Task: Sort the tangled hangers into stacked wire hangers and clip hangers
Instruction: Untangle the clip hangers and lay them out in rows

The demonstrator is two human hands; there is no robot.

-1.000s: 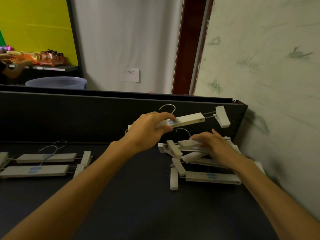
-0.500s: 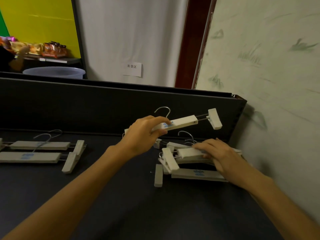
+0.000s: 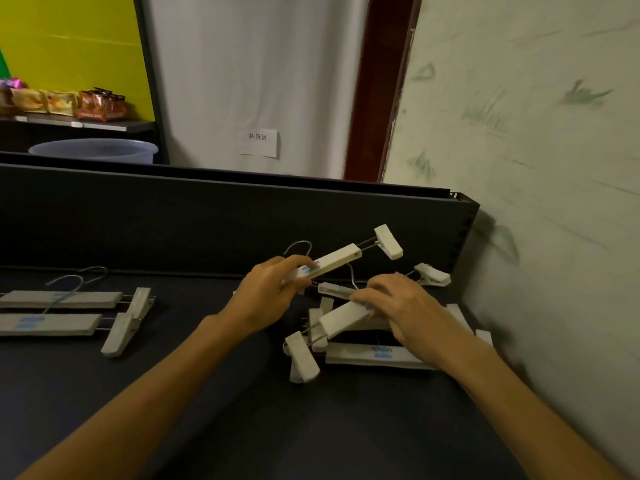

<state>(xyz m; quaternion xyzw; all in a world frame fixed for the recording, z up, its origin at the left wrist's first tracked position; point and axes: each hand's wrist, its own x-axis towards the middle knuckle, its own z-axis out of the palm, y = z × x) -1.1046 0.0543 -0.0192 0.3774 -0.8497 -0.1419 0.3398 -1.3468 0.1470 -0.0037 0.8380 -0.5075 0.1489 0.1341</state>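
One head-worn view looks forward and down, close over the dark shelf (image 3: pixel 207 393)

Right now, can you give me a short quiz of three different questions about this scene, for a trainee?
1. True or false: the left hand holds a hanger lifted above the shelf.
2. How many hangers lie side by side at the far left?
3. What is the right hand gripping? A) the bucket B) a hanger in the pile C) nothing

Key: 1 true; 2 two; 3 B
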